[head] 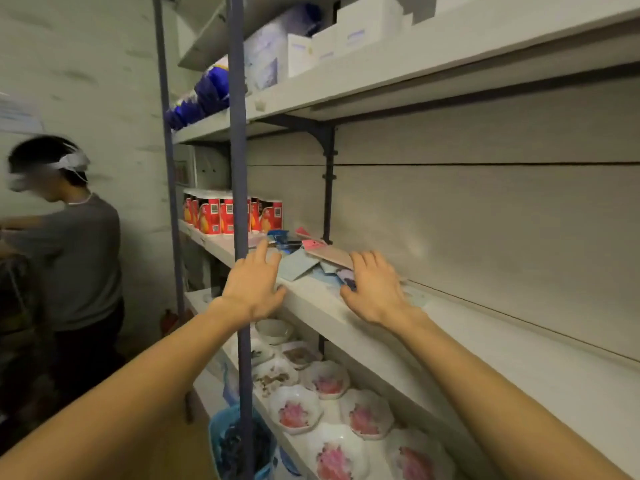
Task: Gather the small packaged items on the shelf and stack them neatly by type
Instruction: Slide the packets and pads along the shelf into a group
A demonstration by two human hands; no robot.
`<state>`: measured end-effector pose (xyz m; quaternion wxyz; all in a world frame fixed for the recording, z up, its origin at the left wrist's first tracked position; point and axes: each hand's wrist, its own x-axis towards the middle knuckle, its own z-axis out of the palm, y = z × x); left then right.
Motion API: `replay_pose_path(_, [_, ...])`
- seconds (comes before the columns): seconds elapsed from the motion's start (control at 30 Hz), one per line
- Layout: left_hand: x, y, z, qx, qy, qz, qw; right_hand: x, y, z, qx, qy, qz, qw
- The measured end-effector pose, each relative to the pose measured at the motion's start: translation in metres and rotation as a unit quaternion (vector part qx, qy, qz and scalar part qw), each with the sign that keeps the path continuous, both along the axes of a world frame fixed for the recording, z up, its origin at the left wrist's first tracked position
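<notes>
Reaching over the pale shelf (311,306), I see flat, glossy packets (304,258) (pink, blue, grey) heaped loosely between my hands. My left hand (254,289) is spread open and holds nothing; my right hand (374,289) lies flat, fingers straight, touching the heap's edge.

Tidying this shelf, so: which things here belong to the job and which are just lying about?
Job: scattered flat packets; middle shelf; left hand; right hand.

Lying about: red cans; flowered bowls; white boxes; blue bags; blue basket.
</notes>
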<state>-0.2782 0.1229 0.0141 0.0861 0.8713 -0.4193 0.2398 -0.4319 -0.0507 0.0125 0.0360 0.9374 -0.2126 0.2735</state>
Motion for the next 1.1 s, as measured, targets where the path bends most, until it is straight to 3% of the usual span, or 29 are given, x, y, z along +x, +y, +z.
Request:
replay_pose_path(0.3, [0.105, -0.053, 0.004, 0.013, 0.083, 0.017, 0.996, 0.114, -0.05, -0.005, 0.06, 0.049, -0.034, 0.996])
replay_pose_path(0.73, [0.194, -0.15, -0.028, 0.042, 0.124, -0.108, 0.985, 0.188, -0.105, -0.011, 0.135, 0.026, -0.124, 0.983])
replay_pose_path(0.83, [0.212, -0.158, -0.028, 0.074, 0.098, -0.132, 0.984, 0.198, -0.109, -0.013, 0.149, 0.048, -0.16, 0.975])
replay_pose_path(1.1, [0.234, -0.162, -0.016, 0.09, -0.002, -0.209, 0.974, 0.21, -0.102, -0.018, 0.061, 0.049, -0.212, 0.974])
